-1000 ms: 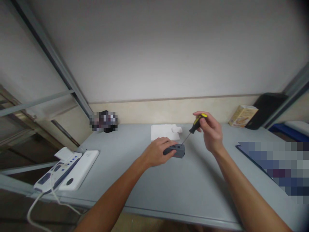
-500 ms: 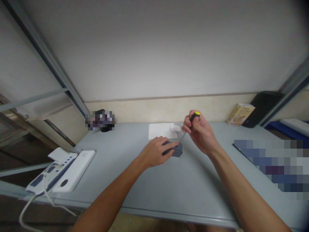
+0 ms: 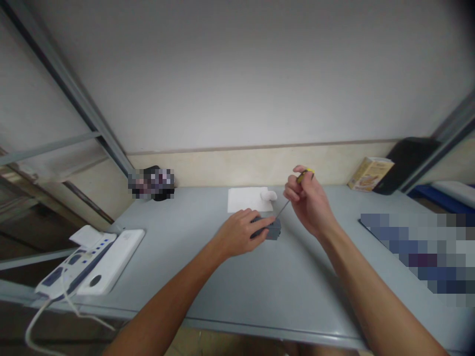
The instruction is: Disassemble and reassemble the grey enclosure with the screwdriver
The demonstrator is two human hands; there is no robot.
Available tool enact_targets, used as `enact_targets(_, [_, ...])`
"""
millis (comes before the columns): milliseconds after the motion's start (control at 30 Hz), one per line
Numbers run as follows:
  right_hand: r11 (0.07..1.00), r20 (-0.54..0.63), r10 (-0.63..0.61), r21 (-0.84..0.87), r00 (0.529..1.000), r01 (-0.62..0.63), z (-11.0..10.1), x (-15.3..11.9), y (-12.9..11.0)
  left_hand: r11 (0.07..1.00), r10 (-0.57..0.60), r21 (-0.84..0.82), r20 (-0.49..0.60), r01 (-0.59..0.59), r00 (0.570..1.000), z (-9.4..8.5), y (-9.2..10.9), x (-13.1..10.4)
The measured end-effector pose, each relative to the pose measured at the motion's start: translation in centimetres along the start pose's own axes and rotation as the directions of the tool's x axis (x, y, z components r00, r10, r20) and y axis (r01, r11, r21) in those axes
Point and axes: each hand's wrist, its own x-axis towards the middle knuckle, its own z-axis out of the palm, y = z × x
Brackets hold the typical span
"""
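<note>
A small dark grey box-shaped device point(image 3: 273, 231) lies on the table, partly covered by my left hand point(image 3: 243, 231). The fingers of that hand are wrapped over its left side and top, holding it down. My right hand point(image 3: 306, 200) grips the black and yellow handle of a screwdriver point(image 3: 284, 208). Its thin shaft slants down to the left, and the tip meets the top of the device near my left index fingertip. What the tip touches there is too small to make out.
Behind the device lie white paper point(image 3: 245, 199) and a small white object point(image 3: 267, 196). A power strip point(image 3: 76, 262) and a white flat case point(image 3: 115, 262) are at the left. A yellow box point(image 3: 371, 174) leans by a black panel point(image 3: 408, 163) at the back right.
The screwdriver handle has turned and tilted a little to the right in my right hand, whose fingers have shifted. My left hand and the device stay in place.
</note>
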Motion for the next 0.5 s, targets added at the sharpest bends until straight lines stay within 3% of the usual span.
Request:
enact_targets(100, [0.999, -0.027, -0.026, -0.033, 0.999, 0.026, -0.3, 0.4, 0.7, 1.000, -0.003, 0.016, 0.010, 0.003, 1.000, -0.1, 0.1, 0.0])
enact_targets(200, [0.965, -0.171, -0.112, -0.253, 0.979, 0.067, -1.1, 0.8, 1.5, 1.000, 0.001, 0.023, 0.018, -0.002, 1.000, -0.2, 0.1, 0.0])
enact_targets(267, [0.948, -0.271, -0.118, -0.318, 0.955, 0.027, -1.8, 1.1, 2.2, 1.000, 0.006, 0.025, 0.017, -0.006, 1.000, -0.1, 0.1, 0.0])
enact_targets(500, [0.978, -0.492, 0.024, -0.168, 0.870, -0.121, -3.7, 2.0, 5.3, 0.999, 0.010, 0.040, 0.014, -0.010, 1.000, 0.1, -0.1, 0.0])
